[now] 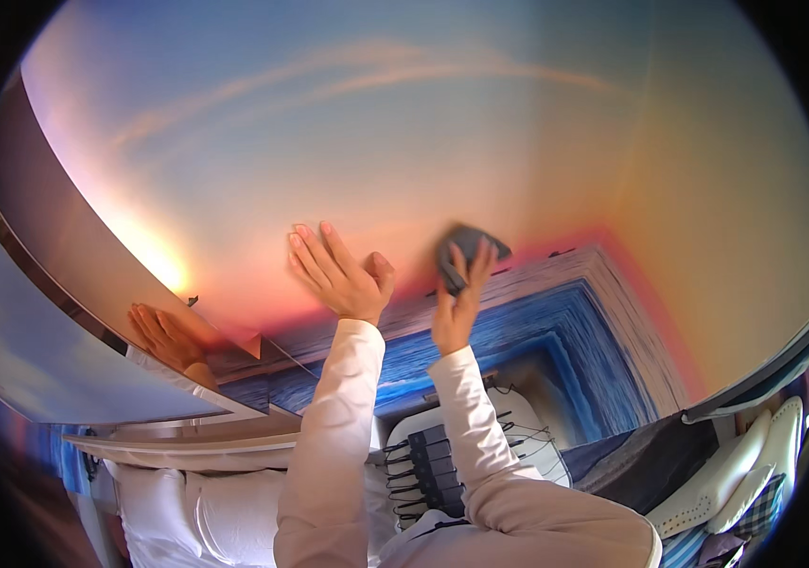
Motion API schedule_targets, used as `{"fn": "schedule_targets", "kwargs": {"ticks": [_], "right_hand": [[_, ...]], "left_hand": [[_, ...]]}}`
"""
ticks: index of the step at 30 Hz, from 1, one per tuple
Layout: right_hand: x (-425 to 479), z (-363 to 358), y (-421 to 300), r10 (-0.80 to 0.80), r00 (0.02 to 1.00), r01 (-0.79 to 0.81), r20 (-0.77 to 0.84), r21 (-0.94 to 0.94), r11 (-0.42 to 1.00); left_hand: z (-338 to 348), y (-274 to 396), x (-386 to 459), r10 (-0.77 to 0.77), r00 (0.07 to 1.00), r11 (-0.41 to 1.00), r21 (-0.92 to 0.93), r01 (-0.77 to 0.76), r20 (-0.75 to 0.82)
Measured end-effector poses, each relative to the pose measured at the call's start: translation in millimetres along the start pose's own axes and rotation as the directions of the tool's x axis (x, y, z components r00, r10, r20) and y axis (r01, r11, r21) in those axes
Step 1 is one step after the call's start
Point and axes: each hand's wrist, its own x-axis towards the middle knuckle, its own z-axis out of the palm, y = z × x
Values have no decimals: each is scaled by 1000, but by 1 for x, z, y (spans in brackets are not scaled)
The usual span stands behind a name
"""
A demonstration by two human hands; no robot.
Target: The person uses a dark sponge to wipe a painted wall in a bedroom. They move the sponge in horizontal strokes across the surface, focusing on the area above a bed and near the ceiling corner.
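In the head view, a wall mural of a sunset sky and blue sea [404, 142] fills most of what lies before me. My right hand [463, 298] presses a crumpled dark grey cloth [472, 252] to the mural near its painted horizon; the cloth is slightly blurred. To its left, my left hand [348, 277] is raised with its fingers stretched upward and the thumb apart. It holds nothing, and whether its palm touches the wall I cannot tell. Both arms wear pale long sleeves.
A glossy panel [92, 270] at the left mirrors a hand. Below my arms, a white table [546, 454] carries several black devices [433, 454] with cables. White pillows [227, 511] lie on a bed at lower left. A white cushioned backrest [731, 476] is at lower right.
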Motion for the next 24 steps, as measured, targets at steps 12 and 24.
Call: {"fn": "schedule_targets", "kwargs": {"ticks": [12,24], "right_hand": [[77,-38,34,407,851,-204,-331,506,838],[-85,-13,97,395,918,-387,-26,141,911]], "left_hand": [[3,5,-1,2,1000,1000,1,-2,-29],[2,5,4,15,999,999,-30,-16,-35]]}}
